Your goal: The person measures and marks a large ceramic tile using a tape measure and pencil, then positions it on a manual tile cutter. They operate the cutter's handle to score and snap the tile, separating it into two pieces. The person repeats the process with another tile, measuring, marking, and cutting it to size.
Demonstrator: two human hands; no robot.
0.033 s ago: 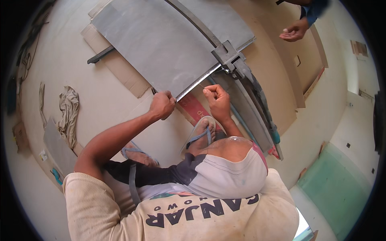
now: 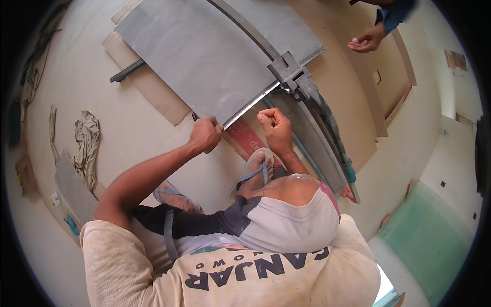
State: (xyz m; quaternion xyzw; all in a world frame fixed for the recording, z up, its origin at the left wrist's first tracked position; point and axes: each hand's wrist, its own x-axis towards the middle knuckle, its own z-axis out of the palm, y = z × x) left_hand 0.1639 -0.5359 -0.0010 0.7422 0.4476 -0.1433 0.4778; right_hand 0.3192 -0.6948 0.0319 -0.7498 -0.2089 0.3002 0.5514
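Observation:
A large grey tile (image 2: 204, 56) lies in front of me, its near right edge rough and pale. My left hand (image 2: 206, 134) is closed in a fist around the tile's near corner; the fingertips are hidden. To the right of it, my right hand (image 2: 275, 128) pinches a thin, dark, wire-like strand (image 2: 256, 109) between thumb and finger, just off that edge. A metal rail (image 2: 244, 25) crosses over the tile. At the tile's right corner a blocky metal carriage (image 2: 289, 71) sits on this rail, and a long grey handle (image 2: 327, 115) runs from it toward me.
Beneath the tile, cardboard (image 2: 148, 92) and a dark bar (image 2: 128, 70) stick out. A co-worker's hand (image 2: 369, 41) is at upper right, near brown cardboard (image 2: 348, 92). Crumpled cloth (image 2: 87, 143) lies left; greenish glass (image 2: 429, 235) is at lower right. My sandalled foot (image 2: 255, 171) is close below my hands.
The co-worker's hand has shifted slightly left and its fingers have curled a little. Both my hands stay nearly where they were, on the tile's corner and the thin strand.

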